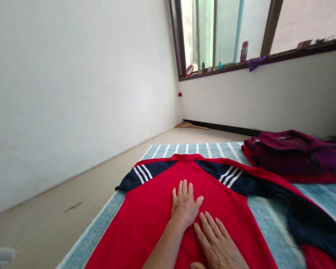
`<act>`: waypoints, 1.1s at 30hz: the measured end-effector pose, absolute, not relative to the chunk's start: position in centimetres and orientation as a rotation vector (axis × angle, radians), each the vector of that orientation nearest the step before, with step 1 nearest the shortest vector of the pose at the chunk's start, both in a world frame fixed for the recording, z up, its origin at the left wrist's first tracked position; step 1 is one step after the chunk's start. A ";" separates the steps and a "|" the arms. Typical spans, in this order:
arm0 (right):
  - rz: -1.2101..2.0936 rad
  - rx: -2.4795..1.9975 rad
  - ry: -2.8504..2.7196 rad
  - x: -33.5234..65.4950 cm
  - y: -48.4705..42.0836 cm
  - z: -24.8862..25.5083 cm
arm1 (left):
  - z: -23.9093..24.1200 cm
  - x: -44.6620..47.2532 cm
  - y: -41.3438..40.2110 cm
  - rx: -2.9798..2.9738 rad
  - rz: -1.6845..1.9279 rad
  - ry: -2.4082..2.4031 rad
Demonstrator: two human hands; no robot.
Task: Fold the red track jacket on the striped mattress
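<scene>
A red jacket (154, 216) with navy shoulders and white stripes lies spread over a blue striped cloth (271, 220), its collar pointing away from me. My left hand (186, 203) rests palm down on the middle of the jacket, fingers stretched out. Just nearer and to the right, my right hand (220, 241) also lies flat on the red fabric, with its fingers extended. The right sleeve (271, 186) stretches out and bends toward me at the right edge. On the left, only the upper part of the navy sleeve (130, 179) shows; its remainder is hidden.
Folded maroon and red clothes (291, 153) are stacked at the right. A white wall (81, 86) runs along the left. Beyond the cloth, a brown object with a ridged handle (196, 126) lies on the floor. The window sill (226, 68) holds a bottle (243, 52) and small items.
</scene>
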State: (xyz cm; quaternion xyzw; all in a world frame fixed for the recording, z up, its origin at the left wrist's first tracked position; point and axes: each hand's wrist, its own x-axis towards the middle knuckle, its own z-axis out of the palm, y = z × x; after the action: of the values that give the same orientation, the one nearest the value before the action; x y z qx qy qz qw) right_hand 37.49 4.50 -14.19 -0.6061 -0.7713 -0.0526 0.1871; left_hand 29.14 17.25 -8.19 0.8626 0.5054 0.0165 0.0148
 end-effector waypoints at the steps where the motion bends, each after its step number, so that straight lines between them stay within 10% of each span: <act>1: -0.137 -1.708 -2.171 37.5 4.5 -14.2 | -8.1 29.2 17.2 2.682 0.040 1.575; 33: -0.128 -1.724 -2.179 37.5 4.1 -13.0 | -7.9 29.2 17.1 2.674 0.061 1.559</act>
State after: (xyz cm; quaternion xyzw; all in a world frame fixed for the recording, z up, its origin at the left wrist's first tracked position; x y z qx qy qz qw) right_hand 37.51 4.08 -12.99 -0.6098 -0.7708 -0.0453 0.1788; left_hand 29.17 17.12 -7.91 0.8635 0.5034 0.0196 0.0227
